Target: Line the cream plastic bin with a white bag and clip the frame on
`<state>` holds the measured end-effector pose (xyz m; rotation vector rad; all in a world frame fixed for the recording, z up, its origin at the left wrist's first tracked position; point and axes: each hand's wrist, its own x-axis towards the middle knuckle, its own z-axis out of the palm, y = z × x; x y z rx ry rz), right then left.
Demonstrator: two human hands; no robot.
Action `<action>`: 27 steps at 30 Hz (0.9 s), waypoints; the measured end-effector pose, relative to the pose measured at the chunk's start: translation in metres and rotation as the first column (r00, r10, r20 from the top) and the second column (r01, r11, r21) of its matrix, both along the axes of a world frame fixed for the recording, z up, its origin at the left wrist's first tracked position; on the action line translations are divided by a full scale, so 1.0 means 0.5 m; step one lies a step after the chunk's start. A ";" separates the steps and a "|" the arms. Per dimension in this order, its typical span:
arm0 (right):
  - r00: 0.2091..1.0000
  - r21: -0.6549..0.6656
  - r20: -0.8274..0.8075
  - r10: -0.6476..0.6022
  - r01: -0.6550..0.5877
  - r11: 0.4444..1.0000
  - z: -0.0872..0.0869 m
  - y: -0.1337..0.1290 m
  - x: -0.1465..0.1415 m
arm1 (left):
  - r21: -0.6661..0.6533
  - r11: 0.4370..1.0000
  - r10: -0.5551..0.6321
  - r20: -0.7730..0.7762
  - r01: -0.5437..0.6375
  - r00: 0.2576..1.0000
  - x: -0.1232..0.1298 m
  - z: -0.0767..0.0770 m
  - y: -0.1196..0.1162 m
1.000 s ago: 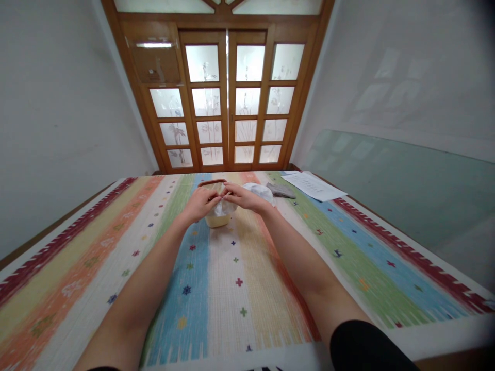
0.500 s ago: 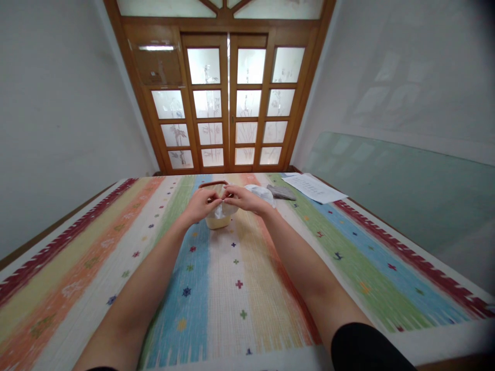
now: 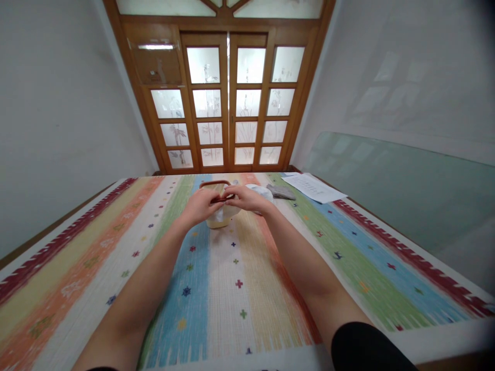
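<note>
As forearms [image 3: 144, 283] converge, left hand [image 3: 200, 207], right hand [image 3: 246, 200], gripping container [image 3: 218, 223]

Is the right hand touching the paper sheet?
Apart. The head view shows the striped tablecloth and a grey item between the right hand and the paper sheet.

Your left hand [image 3: 201, 204] and right hand [image 3: 246, 199] meet at the near edge of the brown-rimmed tub [image 3: 217, 224]. Right of that tub you have a white item [image 3: 261, 191], then a grey cloth [image 3: 281, 192], then printed paper [image 3: 314, 187].
</note>
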<state>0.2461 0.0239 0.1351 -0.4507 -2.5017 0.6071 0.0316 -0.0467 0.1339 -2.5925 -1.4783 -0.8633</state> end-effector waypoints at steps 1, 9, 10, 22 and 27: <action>1.000 -0.001 -0.003 -0.008 0.008 1.000 0.000 -0.001 -0.001 | -0.005 1.000 -0.004 0.003 0.004 1.000 0.000 -0.001 0.000; 1.000 0.000 -0.017 -0.008 0.008 1.000 -0.015 0.008 -0.013 | -0.014 1.000 0.015 0.079 -0.014 0.997 -0.003 -0.014 0.014; 1.000 0.027 -0.012 -0.010 0.010 1.000 -0.017 0.011 -0.015 | -0.017 1.000 0.016 0.089 -0.015 0.996 -0.003 -0.015 0.015; 0.996 -0.100 -0.085 -0.040 0.031 0.994 -0.032 0.015 -0.014 | 0.114 0.957 0.207 0.374 -0.266 0.904 -0.043 -0.038 0.043; 0.988 -0.122 -0.128 -0.087 0.072 0.990 -0.051 0.026 -0.027 | -0.032 0.984 0.170 0.483 -0.177 0.859 -0.067 -0.065 0.075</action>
